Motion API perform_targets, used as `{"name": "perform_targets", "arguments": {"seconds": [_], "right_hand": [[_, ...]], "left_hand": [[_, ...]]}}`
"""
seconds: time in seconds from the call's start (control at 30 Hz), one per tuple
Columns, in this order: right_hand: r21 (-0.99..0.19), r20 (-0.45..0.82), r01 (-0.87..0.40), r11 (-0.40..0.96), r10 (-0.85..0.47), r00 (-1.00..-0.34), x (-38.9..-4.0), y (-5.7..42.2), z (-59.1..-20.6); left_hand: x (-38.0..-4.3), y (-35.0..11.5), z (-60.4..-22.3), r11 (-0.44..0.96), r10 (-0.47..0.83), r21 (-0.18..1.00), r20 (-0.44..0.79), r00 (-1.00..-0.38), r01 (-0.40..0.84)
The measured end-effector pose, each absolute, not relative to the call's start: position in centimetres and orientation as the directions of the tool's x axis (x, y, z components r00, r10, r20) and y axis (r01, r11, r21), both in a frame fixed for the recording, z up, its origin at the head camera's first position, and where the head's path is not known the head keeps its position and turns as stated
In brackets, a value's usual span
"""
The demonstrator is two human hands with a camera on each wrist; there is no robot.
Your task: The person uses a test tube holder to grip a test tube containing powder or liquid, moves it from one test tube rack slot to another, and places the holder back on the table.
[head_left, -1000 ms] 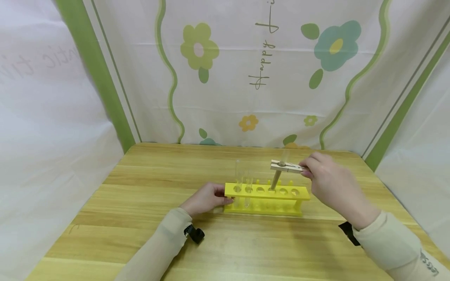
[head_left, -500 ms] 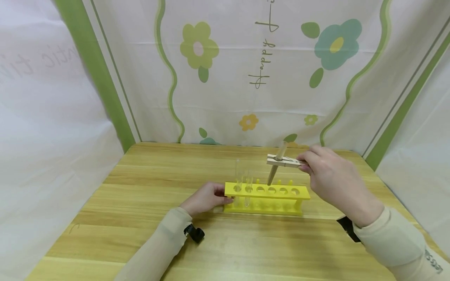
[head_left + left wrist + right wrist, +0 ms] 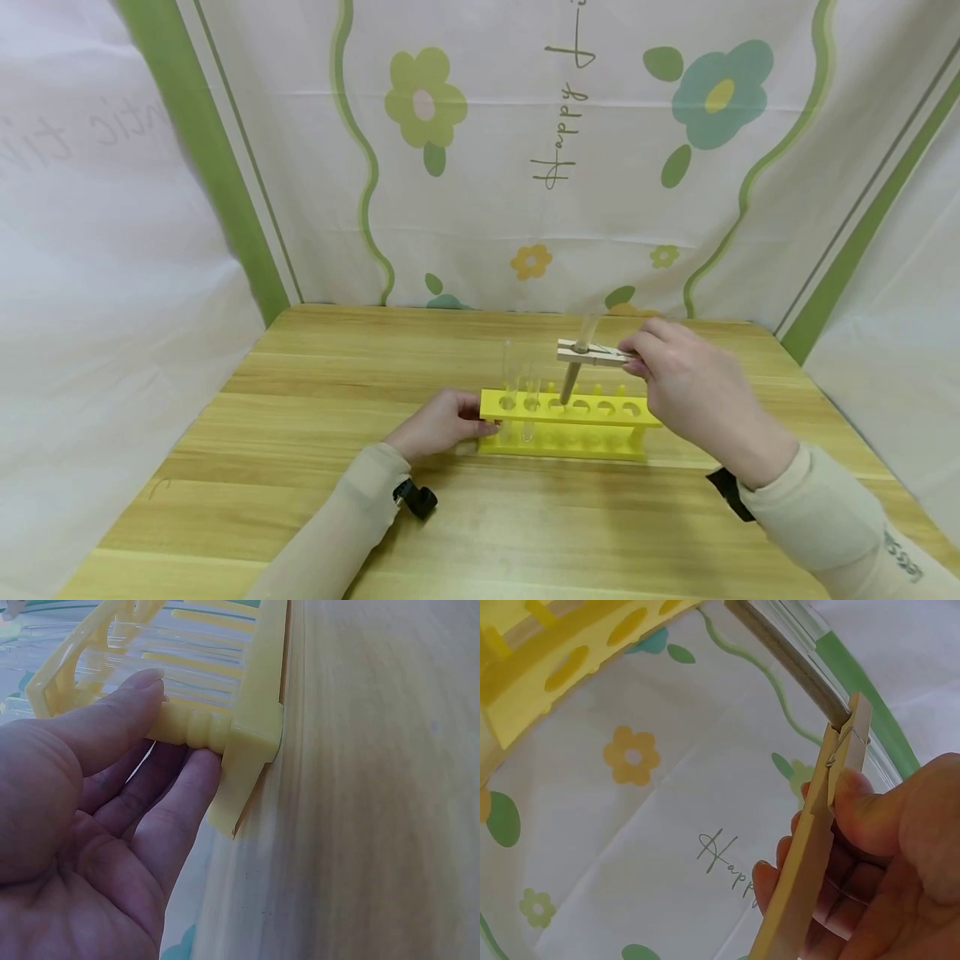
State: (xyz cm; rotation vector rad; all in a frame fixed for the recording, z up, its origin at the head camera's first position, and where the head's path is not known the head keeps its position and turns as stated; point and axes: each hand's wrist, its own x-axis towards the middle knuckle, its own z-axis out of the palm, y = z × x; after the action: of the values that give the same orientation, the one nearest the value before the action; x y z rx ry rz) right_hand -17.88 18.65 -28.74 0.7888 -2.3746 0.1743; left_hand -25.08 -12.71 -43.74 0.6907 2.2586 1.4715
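A yellow test tube rack stands on the wooden table. My left hand grips its left end post, thumb and fingers around the post in the left wrist view. Two clear test tubes stand in the two leftmost holes. My right hand holds a wooden test tube clamp, thumb on its short arm. Clipped in the clamp's jaws is a test tube filled with grey-brown contents. This tube leans, its lower end right at the third hole from the left.
The three right-hand holes of the rack hold no tubes. Short yellow pegs rise along its back. A floral curtain hangs behind the table, with white cloth at both sides.
My right hand has moved the clamped tube left, lifting it from the fourth hole and lowering it at the third. The left hand stays on the rack.
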Motion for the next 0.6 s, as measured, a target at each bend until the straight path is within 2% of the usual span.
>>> {"name": "perform_targets", "arguments": {"seconds": [0.23, 0.5, 0.6], "right_hand": [[0.074, 0.592, -0.585, 0.807, -0.508, -0.626, -18.2, 18.4, -29.4], [0.052, 0.550, -0.575, 0.817, -0.504, -0.667, -18.4, 18.2, -30.0], [0.053, 0.553, -0.578, 0.814, -0.506, -0.662, -18.5, 18.2, -30.3]], "left_hand": [[-25.1, -12.7, -43.7, 0.341, 0.578, 0.917, -0.032, -0.815, 0.206], [-25.2, -12.6, -43.9, 0.352, 0.569, 0.912, -0.030, -0.822, 0.211], [-25.2, -12.6, -43.9, 0.352, 0.571, 0.911, -0.029, -0.821, 0.213]]}}
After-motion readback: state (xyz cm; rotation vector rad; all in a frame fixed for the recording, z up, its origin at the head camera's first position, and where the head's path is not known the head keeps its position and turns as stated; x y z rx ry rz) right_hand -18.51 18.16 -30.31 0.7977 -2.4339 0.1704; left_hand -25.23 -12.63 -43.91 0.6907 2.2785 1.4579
